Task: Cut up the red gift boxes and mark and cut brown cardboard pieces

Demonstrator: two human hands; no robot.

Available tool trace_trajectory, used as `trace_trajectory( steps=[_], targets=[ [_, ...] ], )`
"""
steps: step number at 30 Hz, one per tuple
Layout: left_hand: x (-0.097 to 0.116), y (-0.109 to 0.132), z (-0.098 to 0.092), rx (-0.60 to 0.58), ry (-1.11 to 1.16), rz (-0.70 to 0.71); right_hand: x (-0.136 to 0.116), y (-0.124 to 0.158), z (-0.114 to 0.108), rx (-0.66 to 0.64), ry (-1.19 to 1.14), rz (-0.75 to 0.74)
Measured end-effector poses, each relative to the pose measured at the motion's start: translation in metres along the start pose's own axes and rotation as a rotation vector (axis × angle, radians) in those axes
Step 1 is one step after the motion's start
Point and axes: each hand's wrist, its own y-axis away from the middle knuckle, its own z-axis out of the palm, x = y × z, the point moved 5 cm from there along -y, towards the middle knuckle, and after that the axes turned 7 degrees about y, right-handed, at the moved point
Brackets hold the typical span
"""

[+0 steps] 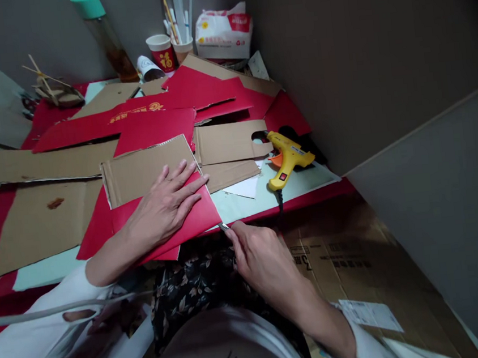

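Observation:
My left hand [167, 203] lies flat with fingers stretched, pressing a brown cardboard piece [135, 170] onto a red card sheet [200, 214]. The fingertips reach the brown piece's right edge. In my closed right hand [259, 251] is a utility knife [224, 226]; only its metal tip shows, the handle being hidden in the fist. That tip is at the lower right corner of the red sheet, by the table's front edge. Right of the sheets rests a yellow hot glue gun [289, 159] with its cord hanging over the edge.
More red card [208, 91] and brown cardboard pieces [49, 216] overlap across the table. At the back stand a bottle with a green lid [90, 6], a red paper cup [163, 55], a cup of sticks [183, 47] and a tissue pack [224, 35]. A grey wall [357, 47] rises at right.

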Motion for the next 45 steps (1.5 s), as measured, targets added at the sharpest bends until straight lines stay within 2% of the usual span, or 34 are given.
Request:
trace_trajectory(
  steps=[7,14,21,31,40,45],
  targets=[
    [-0.003,0.001,0.0,-0.028,-0.016,0.005,-0.004,0.02,0.016,0.032,-0.157,-0.018],
    [-0.004,0.002,0.002,-0.007,-0.039,0.013,-0.009,0.012,0.014,0.066,-0.104,0.056],
    [-0.005,0.001,0.003,-0.01,-0.035,0.003,-0.011,0.028,0.017,0.12,-0.09,0.06],
    [-0.003,0.002,0.001,-0.01,-0.03,0.01,-0.015,0.02,0.026,0.174,-0.169,0.06],
    [-0.001,0.003,0.0,-0.02,-0.054,0.021,-0.012,0.04,0.033,0.142,-0.229,0.092],
    [-0.002,0.003,0.001,-0.021,-0.056,0.022,-0.013,0.03,0.033,0.143,-0.223,0.106]
  ],
)
